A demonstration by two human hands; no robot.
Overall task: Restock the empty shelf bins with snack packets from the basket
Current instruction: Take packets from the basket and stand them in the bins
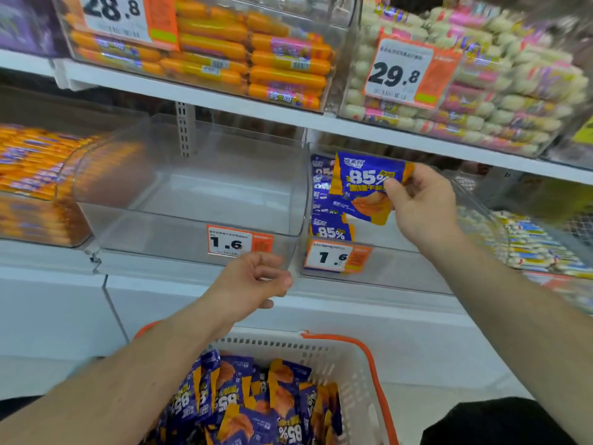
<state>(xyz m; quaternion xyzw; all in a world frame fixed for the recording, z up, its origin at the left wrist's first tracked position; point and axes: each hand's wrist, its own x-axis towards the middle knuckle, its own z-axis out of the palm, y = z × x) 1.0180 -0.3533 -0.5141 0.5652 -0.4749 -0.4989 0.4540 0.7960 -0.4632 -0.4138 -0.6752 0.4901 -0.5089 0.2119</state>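
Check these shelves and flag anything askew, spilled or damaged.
Nothing looks spilled or damaged. The only oddity is that the clear plastic middle bin holds no stock, though its orange 1.6 price tag is in place. The blue-and-orange snack packet pinched by the right hand is tilted because it is being placed.

Right hand (420,203) raised, pinching — left hand (253,281) loosely curled.

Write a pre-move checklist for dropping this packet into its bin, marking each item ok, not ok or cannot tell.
1. Right hand pinches the blue packet: ok.
2. Packet is over the right bin, which has room: ok.
3. It matches the packets already there: ok.
4. Left hand is free for the next packet: ok.
5. Basket still has stock: ok.
6. Middle bin is filled: not ok.
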